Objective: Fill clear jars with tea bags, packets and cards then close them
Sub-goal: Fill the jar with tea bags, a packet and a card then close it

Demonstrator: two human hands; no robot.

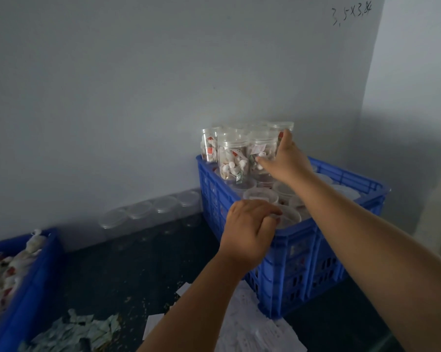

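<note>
We see a large blue crate [298, 252] standing on the right against the wall, packed with closed clear jars. Their lids [260, 195] sit level with the rim. At its far corner a second layer of filled jars [231, 153] stands on top of the first. White sachets and red-marked packets show through their walls.

A second blue crate [29, 280] is cut off at the lower left, and we make out a blurred heap of white and red sachets in it. Along the foot of the wall between the two crates runs a row of empty jars [151, 209], each lidded.

Our right hand [285, 158] reaches over the big crate, its fingers stretched out straight against the side of the upper jars and its thumb spread wide, so nothing is clasped. Our left hand [247, 229] curls its fingers over the lid of the near jar [289, 217], which sits in the near corner of the big crate.

The floor [128, 270] is dark and speckled with crumbs. White cards [252, 326] lie on it just beside the big crate, and a loose pile of pale packets [74, 331] lies beside the second one. The wall [138, 85] is plain grey, with handwritten figures [351, 13] at the upper right.
</note>
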